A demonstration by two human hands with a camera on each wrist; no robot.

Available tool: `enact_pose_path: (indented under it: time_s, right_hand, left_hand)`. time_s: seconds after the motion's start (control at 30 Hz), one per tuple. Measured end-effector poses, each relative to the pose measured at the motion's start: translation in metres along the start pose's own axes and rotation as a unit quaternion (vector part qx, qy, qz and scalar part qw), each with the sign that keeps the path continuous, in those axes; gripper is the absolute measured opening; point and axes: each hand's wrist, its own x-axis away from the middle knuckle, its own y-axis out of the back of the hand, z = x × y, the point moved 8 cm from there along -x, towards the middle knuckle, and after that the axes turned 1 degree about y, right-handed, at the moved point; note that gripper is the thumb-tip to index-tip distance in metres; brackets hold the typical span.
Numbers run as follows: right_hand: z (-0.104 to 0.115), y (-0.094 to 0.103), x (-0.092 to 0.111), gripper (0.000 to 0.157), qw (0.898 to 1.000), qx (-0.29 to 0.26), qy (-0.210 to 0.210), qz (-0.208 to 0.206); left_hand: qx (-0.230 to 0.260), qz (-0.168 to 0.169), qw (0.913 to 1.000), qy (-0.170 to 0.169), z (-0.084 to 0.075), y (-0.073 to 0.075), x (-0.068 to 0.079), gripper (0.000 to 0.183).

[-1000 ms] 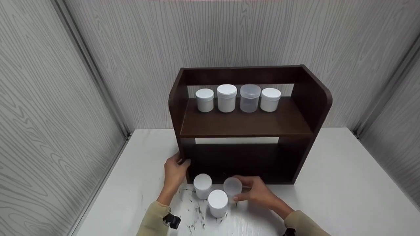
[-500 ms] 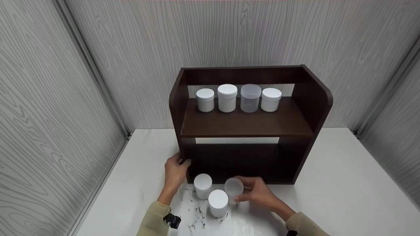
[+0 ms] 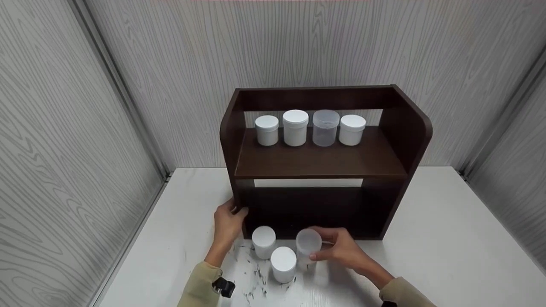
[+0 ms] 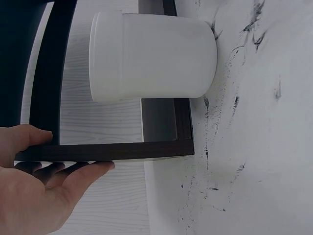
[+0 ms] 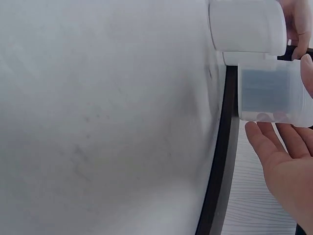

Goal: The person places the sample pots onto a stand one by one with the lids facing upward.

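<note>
My left hand (image 3: 228,224) grips the left side panel of a dark brown two-tier shelf (image 3: 320,164), thumb on the inner face and fingers outside, as the left wrist view shows. In my right hand (image 3: 343,249) is a clear lidded jar (image 3: 308,245), held between thumb and fingers. The right wrist view shows this clear jar (image 5: 266,90) upright and lifted off the table, in front of the shelf's lower edge. Two white jars stand on the table to its left: one near the shelf (image 3: 263,242), another closer to me (image 3: 283,264).
On the upper tier a row holds a short white jar (image 3: 267,131), a tall white jar (image 3: 294,128), a tall clear jar (image 3: 325,128) and another short white jar (image 3: 352,130). Dark marks streak the white table (image 3: 443,238). Grey wood-grain panels (image 3: 298,42) enclose it.
My right hand has lifted the clear jar slightly and shifted it right, away from the two white jars. My left hand keeps its place on the shelf.
</note>
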Motion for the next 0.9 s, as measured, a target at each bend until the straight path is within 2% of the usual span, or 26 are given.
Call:
enact_pose_path:
  time_s: [0.3, 0.53, 0.9]
  right_hand:
    - [0.021, 0.007, 0.008, 0.071, 0.999, 0.037, 0.000, -0.011]
    - [0.035, 0.009, 0.012, 0.072, 0.999, 0.033, -0.013, -0.011]
    - [0.067, 0.006, 0.011, 0.067, 1.000, 0.019, -0.007, 0.005]
  left_hand:
    - [0.001, 0.002, 1.0000, -0.003, -0.001, -0.001, 0.000, 0.050]
    - [0.010, 0.014, 0.9998, -0.003, 0.000, -0.002, 0.000, 0.053]
    - [0.015, 0.012, 0.9998, -0.002, 0.001, -0.002, 0.000, 0.050]
